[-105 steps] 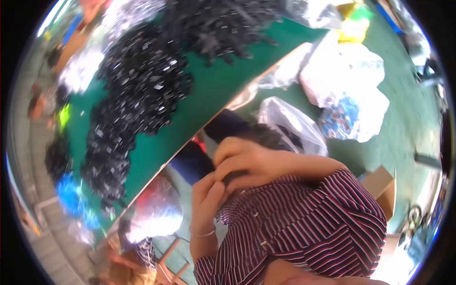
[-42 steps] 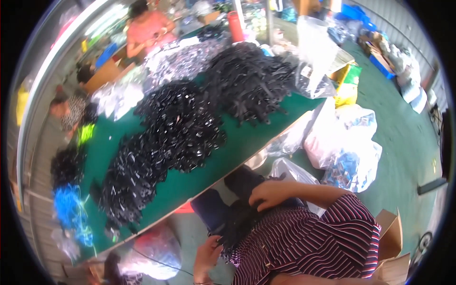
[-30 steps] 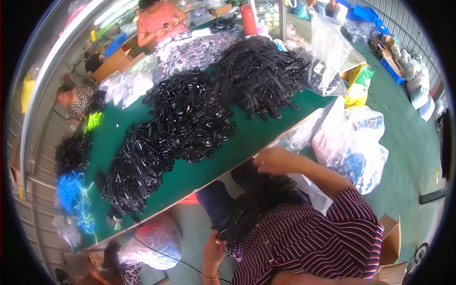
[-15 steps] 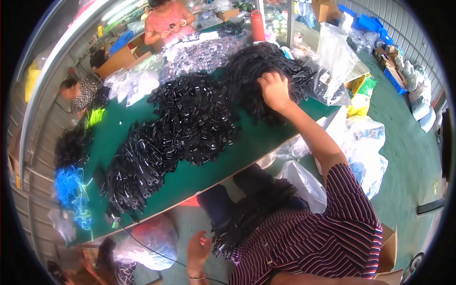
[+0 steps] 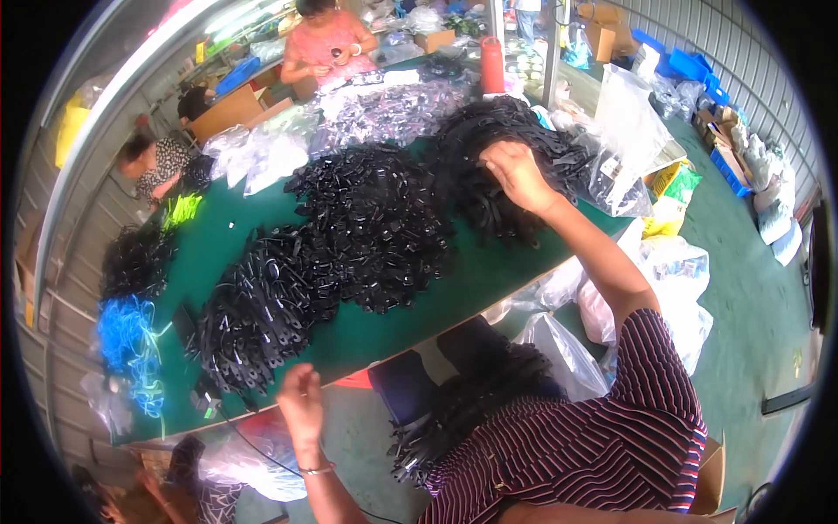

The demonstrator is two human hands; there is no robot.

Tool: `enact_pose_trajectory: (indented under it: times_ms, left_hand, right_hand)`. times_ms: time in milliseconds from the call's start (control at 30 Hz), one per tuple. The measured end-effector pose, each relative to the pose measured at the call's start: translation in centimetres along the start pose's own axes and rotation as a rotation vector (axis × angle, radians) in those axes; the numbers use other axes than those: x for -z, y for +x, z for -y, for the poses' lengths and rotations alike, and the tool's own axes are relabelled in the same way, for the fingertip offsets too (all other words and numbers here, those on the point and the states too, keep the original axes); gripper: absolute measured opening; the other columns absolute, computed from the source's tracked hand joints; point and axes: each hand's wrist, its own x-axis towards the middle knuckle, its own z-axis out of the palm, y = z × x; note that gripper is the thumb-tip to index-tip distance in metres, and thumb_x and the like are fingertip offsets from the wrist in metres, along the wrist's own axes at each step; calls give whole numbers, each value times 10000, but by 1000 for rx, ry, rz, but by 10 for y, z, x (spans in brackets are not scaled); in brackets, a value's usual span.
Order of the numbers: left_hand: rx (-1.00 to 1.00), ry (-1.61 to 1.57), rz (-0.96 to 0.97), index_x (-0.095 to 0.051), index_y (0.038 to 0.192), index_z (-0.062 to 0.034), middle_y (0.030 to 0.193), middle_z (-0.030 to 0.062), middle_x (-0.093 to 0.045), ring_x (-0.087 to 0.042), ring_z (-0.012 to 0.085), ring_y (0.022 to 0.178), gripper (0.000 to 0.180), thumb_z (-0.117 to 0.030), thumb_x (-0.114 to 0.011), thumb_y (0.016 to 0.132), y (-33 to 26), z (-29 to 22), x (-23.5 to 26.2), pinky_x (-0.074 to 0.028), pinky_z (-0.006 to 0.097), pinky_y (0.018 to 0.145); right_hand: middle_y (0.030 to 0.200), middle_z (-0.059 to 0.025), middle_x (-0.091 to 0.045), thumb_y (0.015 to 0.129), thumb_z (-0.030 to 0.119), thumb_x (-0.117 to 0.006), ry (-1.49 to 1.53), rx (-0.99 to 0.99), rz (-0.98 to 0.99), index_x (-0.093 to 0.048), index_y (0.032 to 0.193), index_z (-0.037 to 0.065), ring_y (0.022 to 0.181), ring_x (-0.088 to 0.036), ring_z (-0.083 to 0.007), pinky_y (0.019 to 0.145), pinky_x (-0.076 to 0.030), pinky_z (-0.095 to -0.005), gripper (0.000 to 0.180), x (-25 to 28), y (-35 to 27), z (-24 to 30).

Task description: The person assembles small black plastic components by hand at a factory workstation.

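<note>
Since half a second ago, the left hand [image 5: 300, 403] has swung up from beside the lap [image 5: 403, 389] to the front edge of the green table [image 5: 349, 341], while the right hand [image 5: 518, 177] remains at the heap of black straps [image 5: 480, 122] on the table's right side. Nearest is the striped shirt [image 5: 567, 445], and just beyond it a bundle of black straps [image 5: 489, 380] lies across the lap. To its right sits a clear plastic bag [image 5: 563, 354]. The left hand's fingers are curled in toward the palm; I cannot tell whether they hold anything. On the table, a left pile [image 5: 253, 314] of long black pieces meets a middle pile [image 5: 375, 231] of small black parts with shiny bits, and a blue tangle of string [image 5: 129, 336] lies at the left end. Farther off, the right hand reaches over the strap heap with bent fingers; whether a strap is pinched between them I cannot tell. Behind that heap stands a red bottle [image 5: 492, 68], and beyond the table is a person in a pink top [image 5: 327, 44], with both hands in front of the chest
</note>
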Motion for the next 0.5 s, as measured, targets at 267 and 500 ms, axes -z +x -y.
enact_pose_trajectory:
  times_ms: [267,500]
  left_hand:
    - [-50,85,-288,-590,946,5,766,32,-595,-532,80,684,119,-40,-566,839,70,45,15,-456,231,647]
    - [-111,330,-413,-606,880,-49,765,126,-620,-608,281,711,136,-76,-610,747,106,44,24,-486,353,646]
  right_hand:
    - [841,-119,-523,867,14,-482,524,17,-39,-540,936,27,782,-547,-275,719,-451,-337,92,8,19,52]
    - [798,-25,-496,929,100,-433,754,-152,-82,-519,996,35,667,-460,-93,604,-393,-229,127,22,9,77]
